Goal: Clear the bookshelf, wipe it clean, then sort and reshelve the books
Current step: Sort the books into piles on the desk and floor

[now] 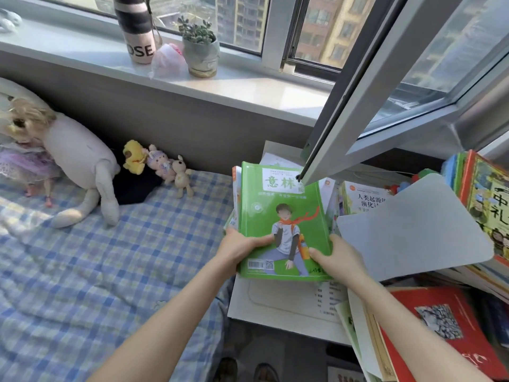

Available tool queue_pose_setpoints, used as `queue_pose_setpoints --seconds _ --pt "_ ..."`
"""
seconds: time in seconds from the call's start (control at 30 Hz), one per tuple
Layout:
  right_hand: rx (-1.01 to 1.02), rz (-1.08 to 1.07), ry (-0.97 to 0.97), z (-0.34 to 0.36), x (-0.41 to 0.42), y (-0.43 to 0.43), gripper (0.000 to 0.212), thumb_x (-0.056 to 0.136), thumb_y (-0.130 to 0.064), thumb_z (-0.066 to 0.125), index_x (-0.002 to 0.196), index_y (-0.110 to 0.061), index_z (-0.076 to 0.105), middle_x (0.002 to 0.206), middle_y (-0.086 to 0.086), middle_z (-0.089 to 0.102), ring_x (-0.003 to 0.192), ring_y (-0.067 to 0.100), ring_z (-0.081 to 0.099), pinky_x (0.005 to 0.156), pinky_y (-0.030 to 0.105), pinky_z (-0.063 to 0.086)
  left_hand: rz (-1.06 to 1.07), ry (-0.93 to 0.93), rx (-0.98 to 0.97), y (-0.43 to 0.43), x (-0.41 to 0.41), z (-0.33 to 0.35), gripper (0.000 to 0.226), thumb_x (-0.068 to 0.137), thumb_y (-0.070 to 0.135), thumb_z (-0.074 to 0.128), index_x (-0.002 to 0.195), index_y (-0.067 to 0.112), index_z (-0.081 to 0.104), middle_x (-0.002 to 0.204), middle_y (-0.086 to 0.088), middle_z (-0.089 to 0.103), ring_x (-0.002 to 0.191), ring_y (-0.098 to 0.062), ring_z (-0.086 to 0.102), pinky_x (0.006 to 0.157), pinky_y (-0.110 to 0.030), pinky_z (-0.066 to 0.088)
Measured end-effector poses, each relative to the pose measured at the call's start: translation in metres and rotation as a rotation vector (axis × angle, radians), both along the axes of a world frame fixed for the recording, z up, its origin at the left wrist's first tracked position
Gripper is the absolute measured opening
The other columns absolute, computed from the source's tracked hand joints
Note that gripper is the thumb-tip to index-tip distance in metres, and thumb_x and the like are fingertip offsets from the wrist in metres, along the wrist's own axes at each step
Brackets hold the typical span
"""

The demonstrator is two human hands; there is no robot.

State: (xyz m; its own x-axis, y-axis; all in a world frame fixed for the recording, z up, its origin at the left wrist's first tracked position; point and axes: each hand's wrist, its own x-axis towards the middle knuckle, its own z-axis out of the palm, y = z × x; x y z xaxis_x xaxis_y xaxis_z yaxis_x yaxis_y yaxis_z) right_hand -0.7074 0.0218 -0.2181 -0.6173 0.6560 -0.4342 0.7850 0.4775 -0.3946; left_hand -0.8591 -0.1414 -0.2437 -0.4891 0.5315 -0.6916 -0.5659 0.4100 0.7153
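Both hands are on the green book (281, 216): left hand (239, 248) grips its left edge, right hand (334, 257) grips the right. It's held above a white sheet (286, 301), between the bed (96, 257) and piled books (454, 321).

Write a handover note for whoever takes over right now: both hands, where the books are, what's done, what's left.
Left hand and right hand: both grip the green-covered stack by its lower corners, thumbs on the cover.
Books: a red book and picture books lie loose to the right.
Done: books appear to be off the shelf. The bookshelf is out of view, so wiping cannot be confirmed.
Left: sort all the books and reshelve them.
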Motion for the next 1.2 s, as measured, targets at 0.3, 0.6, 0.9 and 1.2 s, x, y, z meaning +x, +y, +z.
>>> queue_pose_setpoints --seconds 0.3,0.6,0.9,1.2 --pt "-0.975 -0.594 0.307 -0.011 0.018 -0.032 0.054 0.079 -0.051 0.066 0.116 -0.012 0.063 0.094 0.005 0.073 0.081 0.021 0.07 0.073 0.037 0.058 -0.361 -0.145 -0.067 -0.057 -0.021 0.021 0.028 0.076 0.017 0.077 0.102 0.006 0.071 0.097 -0.013 0.074 0.074 -0.022 0.071 0.065 -0.031 0.058" --pt "-0.743 -0.736 0.447 -0.011 0.05 -0.094 0.04 0.083 -0.004 0.071 0.119 -0.007 0.051 0.102 0.007 0.069 0.083 0.018 0.069 0.054 0.022 0.05 -0.393 -0.113 -0.044 -0.12 0.04 0.0 0.066 0.063 0.008 0.084 0.12 0.01 0.05 0.104 -0.014 0.072 0.094 -0.031 0.07 0.08 -0.038 0.057" --pt "-0.812 -0.711 0.585 0.025 0.083 -0.079 0.023 0.078 -0.002 0.073 0.101 0.0 0.069 0.087 0.012 0.075 0.066 0.02 0.071 0.06 0.03 0.059 -0.477 -0.165 0.003 -0.101 0.054 0.023 0.037 0.075 0.012 0.077 0.109 0.005 0.065 0.102 -0.014 0.073 0.078 -0.023 0.072 0.067 -0.029 0.058" --pt "-0.769 -0.763 0.632 0.035 0.031 -0.044 0.014 0.076 0.0 0.074 0.089 0.001 0.067 0.069 0.007 0.072 0.056 0.018 0.068 0.055 0.029 0.057 -0.379 -0.019 -0.058 -0.058 0.01 0.04 0.029 0.071 0.01 0.08 0.097 0.003 0.069 0.088 -0.016 0.073 0.065 -0.025 0.07 0.057 -0.029 0.056"
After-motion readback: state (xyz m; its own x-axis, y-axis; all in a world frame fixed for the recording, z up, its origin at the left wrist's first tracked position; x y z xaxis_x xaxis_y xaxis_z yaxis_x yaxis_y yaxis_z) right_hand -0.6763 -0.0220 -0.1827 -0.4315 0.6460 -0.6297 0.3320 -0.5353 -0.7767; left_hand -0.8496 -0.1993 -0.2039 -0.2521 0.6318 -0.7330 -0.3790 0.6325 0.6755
